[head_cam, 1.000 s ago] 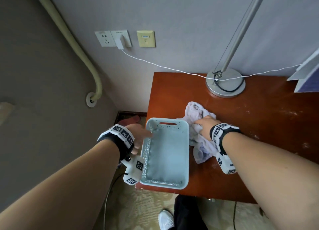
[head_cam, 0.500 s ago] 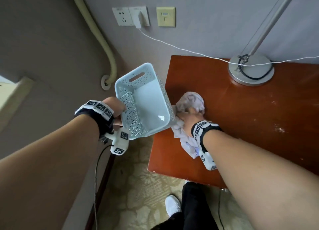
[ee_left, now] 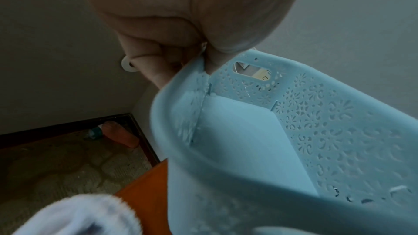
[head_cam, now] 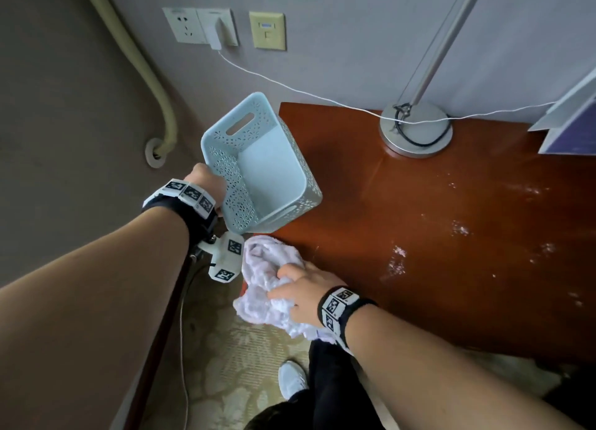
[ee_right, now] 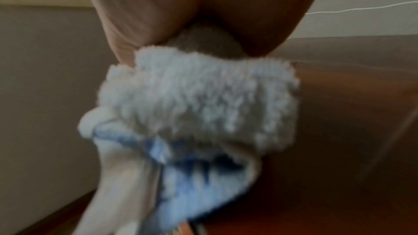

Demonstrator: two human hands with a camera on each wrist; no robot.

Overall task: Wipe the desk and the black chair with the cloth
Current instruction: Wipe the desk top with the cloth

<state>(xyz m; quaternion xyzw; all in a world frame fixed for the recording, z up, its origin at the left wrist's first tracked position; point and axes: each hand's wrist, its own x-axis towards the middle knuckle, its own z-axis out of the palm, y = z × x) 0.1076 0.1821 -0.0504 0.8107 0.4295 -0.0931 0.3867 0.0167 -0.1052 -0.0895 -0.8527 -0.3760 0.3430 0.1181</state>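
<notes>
Fluffy white cloth (head_cam: 271, 287) is gripped by the right hand (head_cam: 303, 295) on the red-brown wooden desk (head_cam: 451, 236), while a perforated light-blue plastic basket (head_cam: 261, 168) is held tilted, beyond it, by the left hand (head_cam: 206, 184).

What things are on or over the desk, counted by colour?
Light blue: 1, basket, held tilted by the left hand
White: 2, cloth under the right hand, cable
Silver: 1, lamp base
Total: 4

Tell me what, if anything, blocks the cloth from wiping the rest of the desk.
Nearby, nothing: the left hand holds the basket tilted up off the desk. Farther back, the lamp base stands on it.
</notes>
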